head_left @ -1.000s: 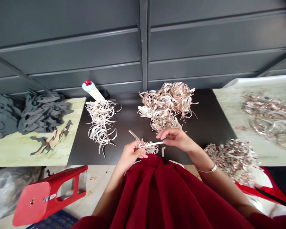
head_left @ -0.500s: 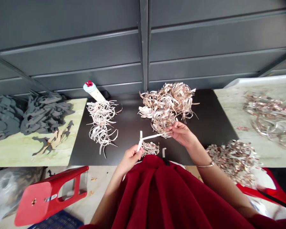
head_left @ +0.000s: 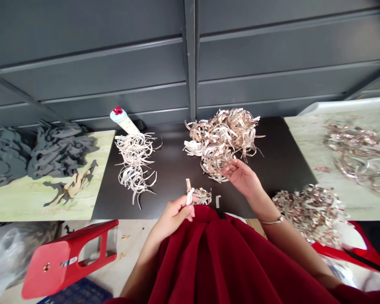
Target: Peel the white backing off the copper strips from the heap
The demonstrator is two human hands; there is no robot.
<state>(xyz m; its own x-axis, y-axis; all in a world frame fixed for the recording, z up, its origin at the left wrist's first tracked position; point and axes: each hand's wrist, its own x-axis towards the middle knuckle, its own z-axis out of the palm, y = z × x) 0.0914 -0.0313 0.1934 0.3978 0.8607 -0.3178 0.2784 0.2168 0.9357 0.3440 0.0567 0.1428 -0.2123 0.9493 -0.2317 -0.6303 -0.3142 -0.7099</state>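
My left hand is closed on a short, looped strip, white with a rose-gold end standing up above the fingers. My right hand is at the near edge of the larger pile of rose-gold and white strips, its fingers loosely bent and apart, with no strip visible in them. Just beyond my left hand lies a small heap of short looped pieces, partly hidden by the hand. A small white scrap lies to the right of that heap on the dark table.
Left on the dark table are white curled strips and a tumbler. Grey cut shapes cover the left table. More shiny strips lie at right, above a heap of small pieces. A red stool stands lower left.
The white strip stretched between my hands is no longer spread out; it is gathered at my left hand. My right fingers have let go of its end. My left hand has shifted slightly right.
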